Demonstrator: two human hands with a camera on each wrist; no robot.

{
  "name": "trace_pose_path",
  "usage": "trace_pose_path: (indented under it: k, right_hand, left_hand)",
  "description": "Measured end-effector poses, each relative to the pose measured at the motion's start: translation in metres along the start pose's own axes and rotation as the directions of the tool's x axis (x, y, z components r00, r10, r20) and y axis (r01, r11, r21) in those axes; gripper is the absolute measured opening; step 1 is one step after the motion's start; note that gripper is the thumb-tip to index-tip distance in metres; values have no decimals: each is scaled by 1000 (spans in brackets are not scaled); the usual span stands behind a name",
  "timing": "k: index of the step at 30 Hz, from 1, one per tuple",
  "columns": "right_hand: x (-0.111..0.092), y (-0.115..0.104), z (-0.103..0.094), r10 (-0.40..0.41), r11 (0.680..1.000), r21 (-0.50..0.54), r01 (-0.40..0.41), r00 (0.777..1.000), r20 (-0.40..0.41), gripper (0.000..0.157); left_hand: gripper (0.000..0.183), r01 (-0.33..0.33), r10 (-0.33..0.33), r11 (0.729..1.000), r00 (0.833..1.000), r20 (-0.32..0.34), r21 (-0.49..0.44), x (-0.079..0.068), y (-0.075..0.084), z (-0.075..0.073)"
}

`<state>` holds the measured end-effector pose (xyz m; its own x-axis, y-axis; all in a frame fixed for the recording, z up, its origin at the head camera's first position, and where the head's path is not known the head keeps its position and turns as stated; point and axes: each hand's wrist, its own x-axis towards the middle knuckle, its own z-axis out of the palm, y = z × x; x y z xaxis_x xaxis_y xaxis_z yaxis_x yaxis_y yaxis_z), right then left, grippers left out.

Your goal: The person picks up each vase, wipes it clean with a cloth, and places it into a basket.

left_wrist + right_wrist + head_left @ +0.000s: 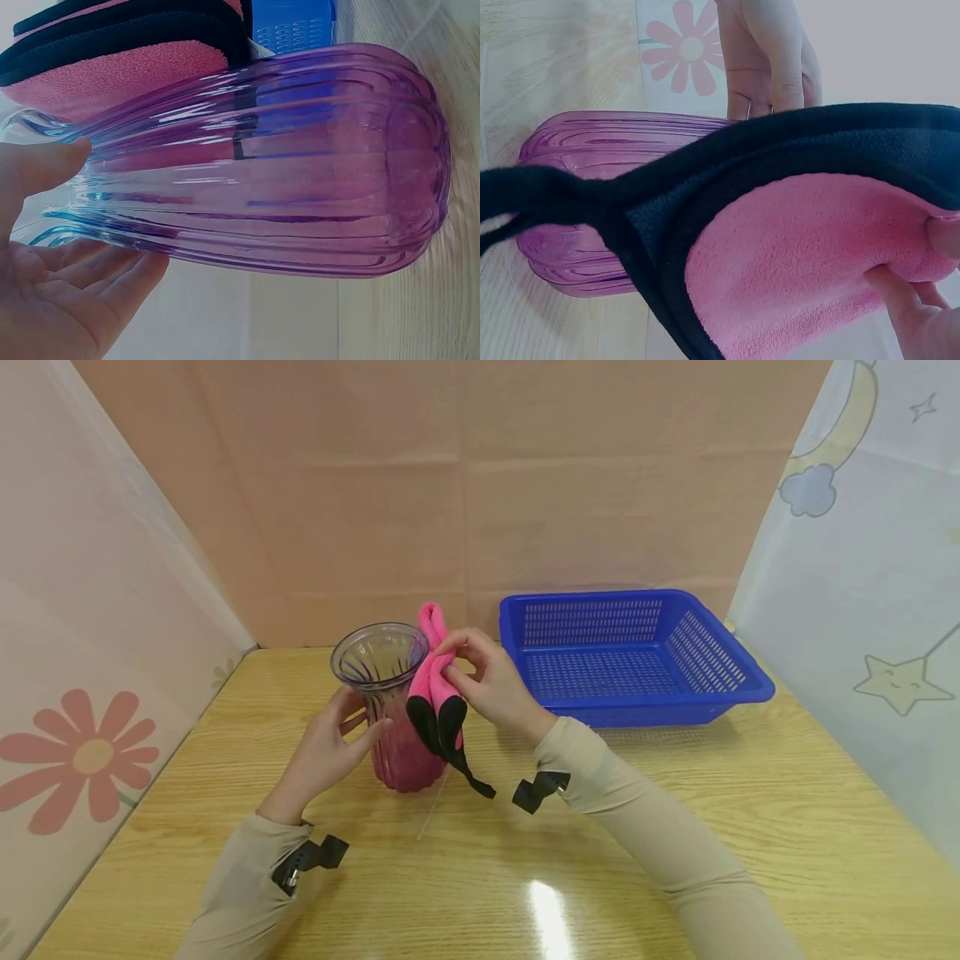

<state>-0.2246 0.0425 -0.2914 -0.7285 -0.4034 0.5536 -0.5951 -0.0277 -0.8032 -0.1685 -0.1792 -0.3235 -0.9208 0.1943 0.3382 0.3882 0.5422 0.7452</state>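
A ribbed glass vase (405, 747), bluish at its flared rim and pink-purple lower down, stands upright on the table. My left hand (330, 750) grips it just below the rim, thumb on one side and fingers on the other. To the right of the rim, my right hand (491, 681) pinches a folded pink fleecy cloth (430, 678) with black edging. In the right wrist view the cloth (795, 262) fills the foreground, its black strap (525, 191) hanging in front of the vase. The cloth hides part of the vase there.
A blue plastic basket (637, 700) with slotted walls stands at the back right, beyond my right hand. The wooden table (450, 893) meets a peach backdrop behind and printed sheets on both sides. A thin pale strand (431, 810) lies by the vase's base.
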Motion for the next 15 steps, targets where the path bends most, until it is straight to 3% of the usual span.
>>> trace_pose_path:
  k: [15]
  right_hand:
    - [-3,10,7,5,1000,24,-6,999,45,18]
  left_hand:
    - [61,15,-15,1000,1000,11,-11,0,1,1]
